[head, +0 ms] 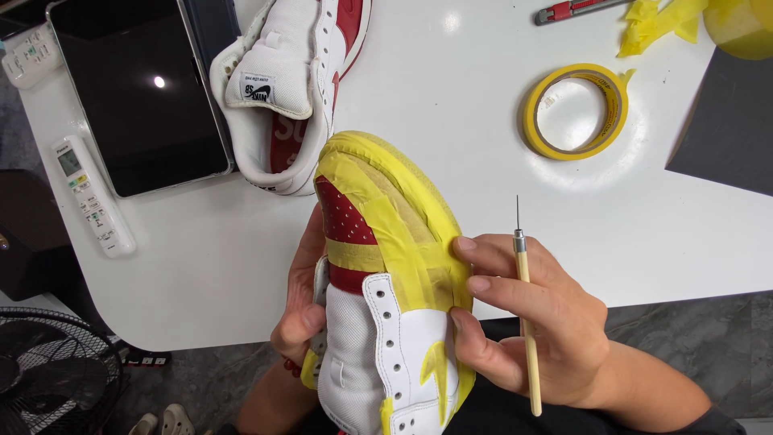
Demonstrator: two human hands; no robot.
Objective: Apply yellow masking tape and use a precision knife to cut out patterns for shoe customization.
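Open white tabletop (451, 89) from 12 to 1 o'clock of the masked shoe (386, 282), reaching up to the far edge. Blocked at 11 o'clock by the second shoe (290, 89), lying just beside the masked toe. Further to 10 o'clock, walled off by the dark tablet (137, 89) and the white remote (93, 197). Bare strip of tabletop at 9 o'clock, between remote and left hand (302, 314). At 2 o'clock, narrowed by the yellow tape roll (576, 113); past it, tape scraps (660, 20), a red cutter (572, 10) and a dark mat (729, 121). Close at 3 o'clock, guarded by the awl (523, 298) standing upright in the right hand (531, 322).
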